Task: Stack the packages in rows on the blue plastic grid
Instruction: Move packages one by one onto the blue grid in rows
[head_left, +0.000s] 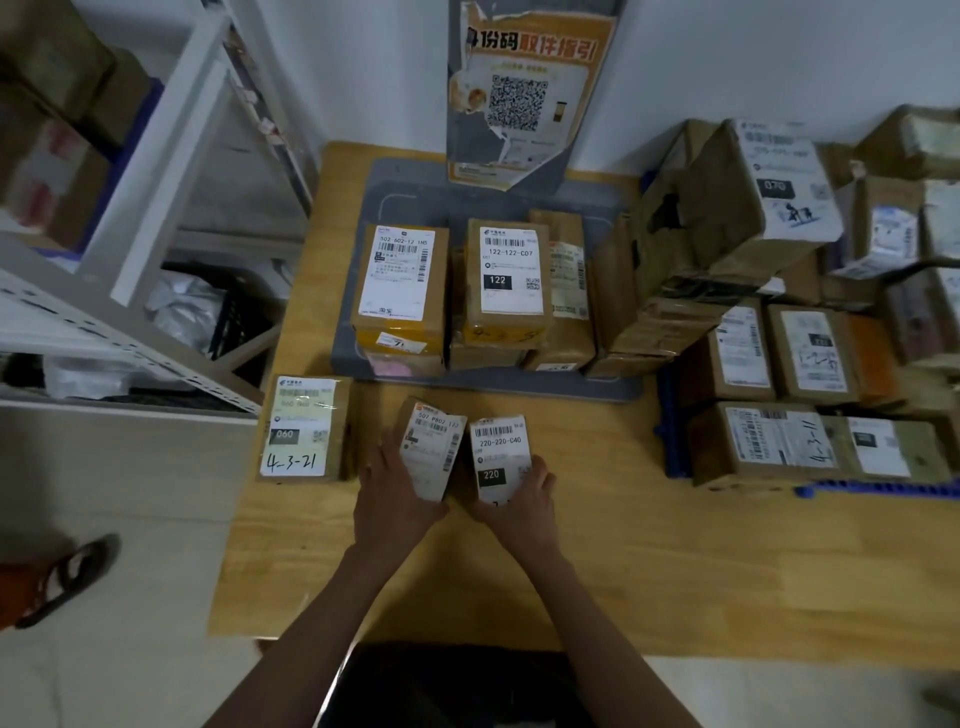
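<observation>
In the head view, the left hand (397, 480) wraps its fingers round the near left side of a small package (434, 447) labelled 507, which tilts up off the wooden table (649, 545), and the right hand (527, 491) grips the near right corner of a second small package (500, 454) labelled 220, standing just beside the first. Holding one in each hand, side by side, looks like a way to carry two at once, probably toward the blue plastic grid (878, 488), whose edge shows well to the right of the right hand under rows of boxes already stacked there (779, 441). Both held packages are brown card, mostly covered by white shipping labels with barcodes; the 220 one has a black number patch near the right hand's fingers. Just left of the left hand, a box marked 060 (304, 428), with 4-3-21 handwritten on it, lies flat at the table's edge. Beyond both hands, more labelled boxes (452, 291) sit grouped on a grey mat (363, 208), apparently waiting their turn; a tall leaning pile (691, 244) stands beyond and to the right.
</observation>
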